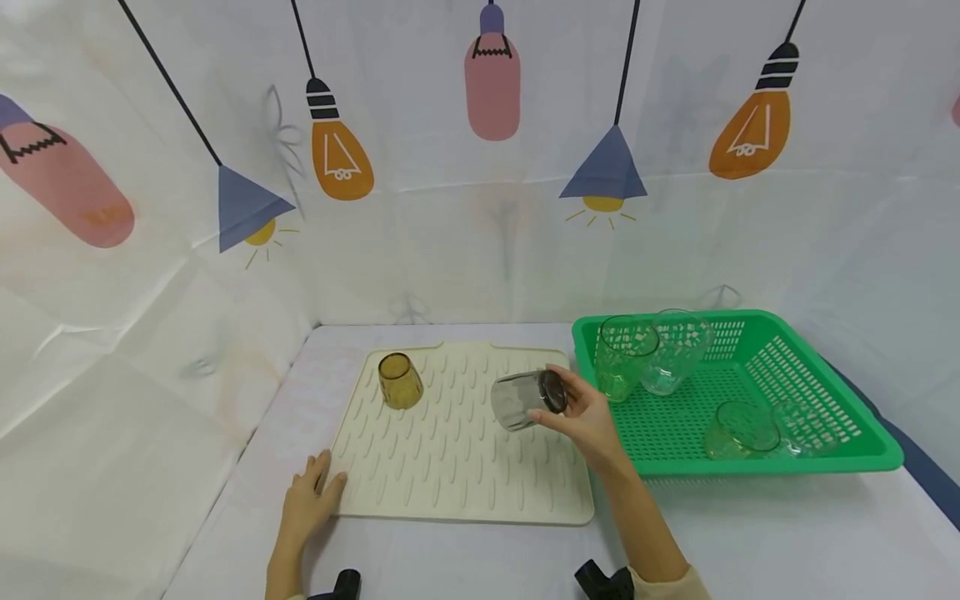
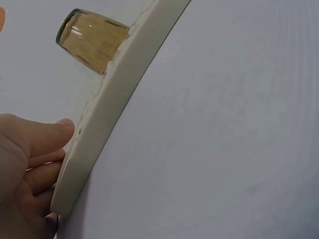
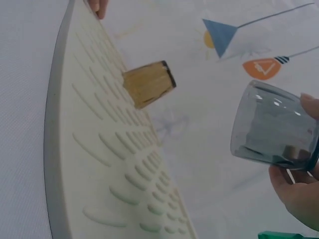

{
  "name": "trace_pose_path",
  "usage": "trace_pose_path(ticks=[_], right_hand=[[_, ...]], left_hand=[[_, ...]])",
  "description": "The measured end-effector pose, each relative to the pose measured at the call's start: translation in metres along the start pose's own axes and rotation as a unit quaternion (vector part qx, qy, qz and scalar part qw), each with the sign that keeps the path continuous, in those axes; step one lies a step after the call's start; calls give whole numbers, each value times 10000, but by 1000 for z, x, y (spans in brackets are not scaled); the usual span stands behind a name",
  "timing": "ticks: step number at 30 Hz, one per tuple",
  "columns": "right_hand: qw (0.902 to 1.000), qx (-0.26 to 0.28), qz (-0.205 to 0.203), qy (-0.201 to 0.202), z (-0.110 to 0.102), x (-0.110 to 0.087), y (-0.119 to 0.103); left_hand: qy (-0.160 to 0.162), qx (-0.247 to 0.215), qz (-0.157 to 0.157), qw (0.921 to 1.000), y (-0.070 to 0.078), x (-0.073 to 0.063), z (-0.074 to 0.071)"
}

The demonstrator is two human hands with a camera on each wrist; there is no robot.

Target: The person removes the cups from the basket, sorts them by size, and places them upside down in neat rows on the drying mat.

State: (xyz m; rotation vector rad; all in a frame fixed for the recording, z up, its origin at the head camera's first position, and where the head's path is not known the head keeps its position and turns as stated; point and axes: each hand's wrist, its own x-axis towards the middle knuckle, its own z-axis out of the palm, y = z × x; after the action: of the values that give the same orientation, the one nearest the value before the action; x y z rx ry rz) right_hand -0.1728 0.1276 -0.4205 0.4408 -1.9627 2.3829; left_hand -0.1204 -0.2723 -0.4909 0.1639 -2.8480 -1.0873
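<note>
My right hand [image 1: 588, 417] holds a grey-tinted drinking glass [image 1: 516, 400] on its side above the right part of a cream ribbed drying mat [image 1: 457, 467]. Fingers and thumb grip the glass near its dark, thick base, and its mouth points left. At the mat's near left corner rests my left hand [image 1: 306, 500]. Its thumb touches the top of the edge, as the left wrist view shows, with the fingers beside the edge. An amber glass [image 1: 401, 382] stands on the mat's far left part, its wider end down and narrower dark end up.
A green plastic basket [image 1: 757, 467] stands at the right, close by my right forearm. Inside it, a tall clear glass [image 1: 622, 354] and several other clear glasses lean or lie. A white cloth wall [image 1: 442, 258] with printed lamps rises behind the table.
</note>
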Motion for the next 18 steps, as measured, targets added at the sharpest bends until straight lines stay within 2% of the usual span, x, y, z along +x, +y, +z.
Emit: trace_pose_path(ticks=[5,12,15,18], right_hand=[[9999,-25,-81,-124,3,3,1],[9999,-138,35,-72,11,11,5],[9998,-176,46,-89,14,16,8],[9997,-228,-3,-112,17,21,13]], left_hand=[[76,51,409,9991,-6,-2,-1],[439,-34,962,9944,-13,-3,2],[543,-19,1083,9926,-15,-3,4],[600,-28,1033,9928,-16,-4,5]])
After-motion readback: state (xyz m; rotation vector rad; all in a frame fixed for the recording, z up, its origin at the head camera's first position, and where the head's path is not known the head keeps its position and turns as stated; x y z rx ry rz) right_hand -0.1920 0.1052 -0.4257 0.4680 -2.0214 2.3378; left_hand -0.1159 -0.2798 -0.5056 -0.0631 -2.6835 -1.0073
